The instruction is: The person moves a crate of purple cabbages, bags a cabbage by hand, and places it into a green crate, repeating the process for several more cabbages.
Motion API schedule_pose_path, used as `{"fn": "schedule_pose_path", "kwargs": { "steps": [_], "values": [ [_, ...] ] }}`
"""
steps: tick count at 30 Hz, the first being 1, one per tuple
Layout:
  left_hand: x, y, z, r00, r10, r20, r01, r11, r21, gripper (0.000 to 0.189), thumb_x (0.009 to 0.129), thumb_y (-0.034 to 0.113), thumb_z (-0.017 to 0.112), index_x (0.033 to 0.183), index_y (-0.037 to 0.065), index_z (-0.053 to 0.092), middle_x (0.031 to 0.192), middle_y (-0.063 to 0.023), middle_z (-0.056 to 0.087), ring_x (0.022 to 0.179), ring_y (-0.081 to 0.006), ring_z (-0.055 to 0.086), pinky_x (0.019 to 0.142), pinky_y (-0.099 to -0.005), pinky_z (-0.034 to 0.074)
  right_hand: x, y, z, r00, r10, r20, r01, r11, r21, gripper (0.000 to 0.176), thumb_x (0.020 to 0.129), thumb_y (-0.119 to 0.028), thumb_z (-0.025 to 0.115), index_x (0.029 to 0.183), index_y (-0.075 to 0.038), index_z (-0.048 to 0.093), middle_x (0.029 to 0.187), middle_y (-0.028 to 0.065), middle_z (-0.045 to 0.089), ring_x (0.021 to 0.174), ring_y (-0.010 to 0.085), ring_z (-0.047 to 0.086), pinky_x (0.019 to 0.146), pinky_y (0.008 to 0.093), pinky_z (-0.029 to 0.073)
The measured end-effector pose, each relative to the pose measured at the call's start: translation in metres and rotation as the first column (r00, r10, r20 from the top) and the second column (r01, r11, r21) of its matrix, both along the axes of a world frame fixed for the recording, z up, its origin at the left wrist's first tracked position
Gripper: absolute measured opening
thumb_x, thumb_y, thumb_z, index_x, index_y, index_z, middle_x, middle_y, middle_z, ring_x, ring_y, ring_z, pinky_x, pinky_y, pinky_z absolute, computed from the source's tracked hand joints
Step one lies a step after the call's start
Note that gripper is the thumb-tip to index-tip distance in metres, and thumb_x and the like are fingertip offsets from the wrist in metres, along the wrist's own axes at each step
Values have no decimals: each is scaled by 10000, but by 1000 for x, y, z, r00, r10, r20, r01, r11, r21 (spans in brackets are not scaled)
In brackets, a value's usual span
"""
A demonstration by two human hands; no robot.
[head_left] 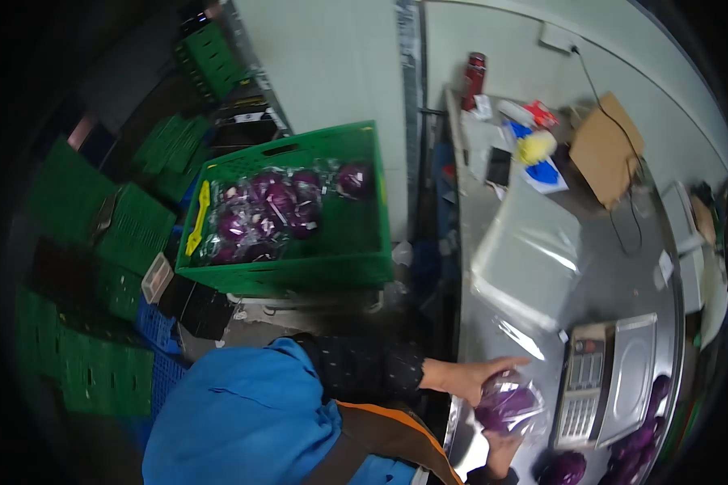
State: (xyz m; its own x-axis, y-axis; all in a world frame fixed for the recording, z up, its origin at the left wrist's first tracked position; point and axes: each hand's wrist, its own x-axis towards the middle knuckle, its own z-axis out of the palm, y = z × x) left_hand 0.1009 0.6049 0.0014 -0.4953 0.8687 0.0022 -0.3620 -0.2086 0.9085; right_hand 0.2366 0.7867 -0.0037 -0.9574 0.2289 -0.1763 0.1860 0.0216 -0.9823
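Observation:
A red cabbage (508, 404) in a clear plastic bag is between my two hands, just above the steel table (493, 335). My left hand (469, 378) holds it from the upper side, with the fingers closed over the bag. From below, my right hand (501, 453) grips the same bagged cabbage; part of its fingers is hidden. To the right stands a digital scale (582, 388) with a steel pan. Unbagged red cabbages (564, 467) lie at the lower right of the table. A stack of clear plastic bags (529, 255) lies beyond my left hand.
A green crate (323, 273) with several bagged red cabbages stands to the left of the table. More green crates (105, 372) are stacked at the far left. On the table's far end are a red bottle (474, 81), a cardboard piece (606, 153) and a hanging cable (597, 89).

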Motion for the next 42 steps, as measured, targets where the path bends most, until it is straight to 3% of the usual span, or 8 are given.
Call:
{"fn": "schedule_pose_path", "kwargs": {
  "steps": [3, 8, 12, 18, 20, 24, 32, 42],
  "values": [
    [-39, -80, 48, 846, 340, -410, -345, 936, 64, 1123, 532, -43, 771, 1436, 120, 125, 1340, -131, 335, 1252, -228, 339, 1003, -308, 357, -87, -60, 41, 962, 253, -105, -263, 961, -86, 797, 722, -173, 710, 1360, 29, 277, 1216, 139, 465, 1061, 216, 503, 924, 354, 408],
    [-81, -252, 111, 671, 736, -93, -742, 663, -99, 730, 701, 130, 781, 1292, 42, 361, 1202, -85, 501, 1091, -180, 504, 950, -343, 415, -219, -251, 114, 765, 617, -185, -577, 784, 228, 508, 879, -233, 587, 1282, 15, 403, 1095, 129, 557, 927, 169, 553, 842, 308, 442],
    [-90, -381, 63, 539, 840, 64, -719, 498, -484, 568, 839, 340, 645, 1271, 53, 415, 1117, -80, 557, 1034, -157, 525, 905, -305, 429, -300, -375, 61, 262, 884, 388, -932, 336, -136, 814, 818, -664, 453, 1053, 114, 496, 924, 191, 596, 689, 226, 629, 558, 320, 560],
    [-59, -463, -29, 661, 750, 15, -309, 291, -906, 470, 873, 417, 564, 1164, 47, 547, 1004, -69, 622, 921, -164, 574, 806, -309, 460, -283, -479, -38, 57, 888, 456, -880, 261, -397, 412, 897, -400, 496, 853, -17, 642, 803, 88, 625, 788, 188, 602, 654, 340, 476],
    [-48, -484, -102, 903, 227, -366, -402, 139, -905, 471, 841, 400, 592, 1099, 5, 590, 934, -100, 650, 831, -187, 612, 714, -338, 488, -286, -493, -47, -57, 891, 451, -910, 139, -390, 351, 869, -347, 509, 845, -25, 646, 804, 92, 629, 792, 204, 608, 660, 348, 481],
    [-118, -460, 4, 919, -304, -250, -318, -198, -927, 420, 744, 378, 686, 840, -30, 657, 821, -185, 659, 757, -338, 652, 664, -431, 500, -278, -509, -49, 1, 904, 427, -957, -124, 264, 233, 814, -241, 534, 829, -41, 654, 808, 100, 638, 799, 236, 620, 672, 365, 491],
    [-214, -180, 106, 679, 203, -706, -460, 866, -194, 164, 761, 121, 621, 868, 4, 666, 710, -171, 638, 616, -266, 630, 593, -313, 480, -227, -404, 17, 328, 923, 201, -786, 149, 600, 162, 770, -124, 555, 872, -41, 650, 845, 150, 639, 842, 302, 624, 730, 400, 494],
    [-60, 62, -42, 247, -464, -851, -60, 869, -491, 153, 669, 155, 608, 722, 15, 642, 741, -202, 616, 724, -371, 606, 664, -430, 496, -23, -76, 34, 893, 332, 306, -377, 920, 104, 453, 913, -300, 531, 1255, -7, 482, 1164, 168, 575, 1043, 252, 566, 914, 342, 426]
  ]
}}
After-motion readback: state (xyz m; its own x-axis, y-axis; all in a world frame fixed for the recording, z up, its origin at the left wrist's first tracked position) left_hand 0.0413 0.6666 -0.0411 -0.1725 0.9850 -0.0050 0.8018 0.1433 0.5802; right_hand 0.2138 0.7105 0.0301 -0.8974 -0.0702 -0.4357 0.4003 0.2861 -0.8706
